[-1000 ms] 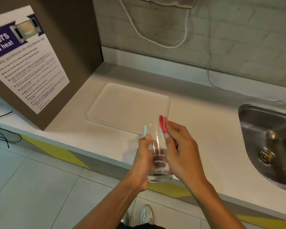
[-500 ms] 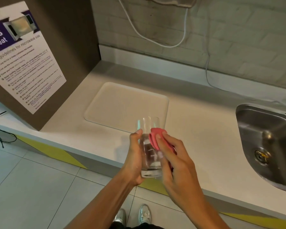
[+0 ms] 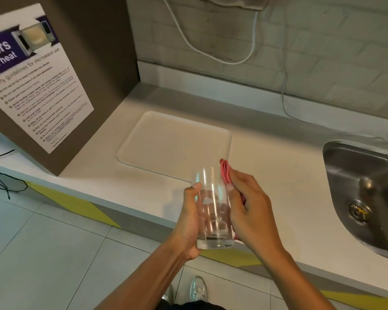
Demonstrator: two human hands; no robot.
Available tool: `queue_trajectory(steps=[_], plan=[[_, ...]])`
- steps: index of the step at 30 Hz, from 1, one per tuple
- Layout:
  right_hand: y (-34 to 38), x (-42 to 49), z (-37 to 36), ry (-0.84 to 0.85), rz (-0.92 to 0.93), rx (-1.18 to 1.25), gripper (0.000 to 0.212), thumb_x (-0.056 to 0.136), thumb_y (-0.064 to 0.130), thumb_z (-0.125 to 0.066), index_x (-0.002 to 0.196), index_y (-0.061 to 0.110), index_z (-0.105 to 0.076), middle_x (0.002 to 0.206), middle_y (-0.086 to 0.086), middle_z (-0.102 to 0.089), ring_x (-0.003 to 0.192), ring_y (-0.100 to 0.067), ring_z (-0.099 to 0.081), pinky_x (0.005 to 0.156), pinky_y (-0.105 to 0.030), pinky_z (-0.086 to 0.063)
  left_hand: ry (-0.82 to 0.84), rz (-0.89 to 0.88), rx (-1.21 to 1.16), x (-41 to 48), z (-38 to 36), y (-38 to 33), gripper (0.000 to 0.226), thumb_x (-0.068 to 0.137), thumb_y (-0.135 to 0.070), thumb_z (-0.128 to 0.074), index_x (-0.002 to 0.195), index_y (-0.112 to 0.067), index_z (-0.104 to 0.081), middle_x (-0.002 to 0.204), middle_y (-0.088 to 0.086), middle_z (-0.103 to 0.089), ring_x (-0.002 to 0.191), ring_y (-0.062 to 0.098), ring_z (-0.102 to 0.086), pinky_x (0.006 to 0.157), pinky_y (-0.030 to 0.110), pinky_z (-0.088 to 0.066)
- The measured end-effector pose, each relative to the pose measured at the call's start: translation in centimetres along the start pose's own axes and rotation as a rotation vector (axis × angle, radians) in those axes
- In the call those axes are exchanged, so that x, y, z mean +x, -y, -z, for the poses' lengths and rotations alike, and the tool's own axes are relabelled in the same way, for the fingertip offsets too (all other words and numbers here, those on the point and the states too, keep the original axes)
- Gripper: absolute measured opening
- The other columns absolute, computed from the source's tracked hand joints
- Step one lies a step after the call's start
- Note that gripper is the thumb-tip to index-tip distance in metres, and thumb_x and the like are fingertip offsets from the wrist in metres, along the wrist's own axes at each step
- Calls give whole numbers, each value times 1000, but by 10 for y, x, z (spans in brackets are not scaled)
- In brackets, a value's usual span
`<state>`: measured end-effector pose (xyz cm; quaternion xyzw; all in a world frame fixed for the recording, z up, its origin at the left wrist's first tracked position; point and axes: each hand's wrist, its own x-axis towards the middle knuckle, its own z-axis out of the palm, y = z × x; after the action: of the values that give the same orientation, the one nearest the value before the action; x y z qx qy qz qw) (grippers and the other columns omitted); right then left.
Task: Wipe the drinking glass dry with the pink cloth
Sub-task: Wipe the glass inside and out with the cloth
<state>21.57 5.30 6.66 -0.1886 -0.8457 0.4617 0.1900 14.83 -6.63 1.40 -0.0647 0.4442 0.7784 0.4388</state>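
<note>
A clear drinking glass (image 3: 212, 206) is held upright over the counter's front edge. My left hand (image 3: 189, 222) wraps its left side, thumb on the front wall. My right hand (image 3: 249, 211) presses a folded pink cloth (image 3: 225, 173) against the glass's right side. Only the cloth's top fold shows above my fingers, beside the rim; a small bit peeks out below my palm. The rest of the cloth is hidden behind my hand.
A pale flat tray (image 3: 173, 139) lies on the white counter (image 3: 278, 166) just beyond the glass. A steel sink (image 3: 365, 193) is set in at the right. A brown panel with a microwave safety poster (image 3: 34, 81) stands left. A white cable (image 3: 283, 90) hangs along the wall.
The pink cloth has slid from the glass's front wall round to its right side and up toward the rim. Both hands and the glass shifted slightly right.
</note>
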Motion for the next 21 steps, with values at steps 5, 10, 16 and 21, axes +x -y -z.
queue_trajectory(steps=[5, 10, 16, 21], plan=[[8, -29, -9, 102, 150, -39, 55, 102, 14, -51, 152, 38, -45, 150, 19, -43, 138, -3, -45, 110, -24, -47, -22, -41, -16, 7, 1, -14, 69, 92, -71, -50, 108, -14, -85, 93, 17, -80, 81, 30, -79, 71, 40, -64], [1, -7, 1, 27, 4, 33, 46, 106, 13, -50, 147, 32, -52, 138, 15, -56, 114, 11, -57, 88, -5, -49, -24, -18, 27, 0, -1, -5, 66, 86, -74, -51, 88, -19, -86, 88, 17, -80, 77, 32, -78, 70, 44, -64], [9, -31, -8, 88, 175, -68, 55, 102, 7, -54, 151, 30, -48, 149, 13, -47, 139, -2, -45, 112, -17, -40, -60, -74, -9, 9, -3, -24, 68, 96, -70, -45, 103, -15, -85, 89, 15, -81, 79, 30, -80, 67, 40, -64], [6, -12, -3, -10, 44, 18, 50, 105, 9, -50, 150, 29, -50, 138, 13, -55, 121, 2, -57, 99, -26, -54, -25, -28, 14, 0, -1, -10, 69, 85, -72, -55, 108, -10, -73, 86, 17, -79, 73, 33, -78, 64, 41, -64]])
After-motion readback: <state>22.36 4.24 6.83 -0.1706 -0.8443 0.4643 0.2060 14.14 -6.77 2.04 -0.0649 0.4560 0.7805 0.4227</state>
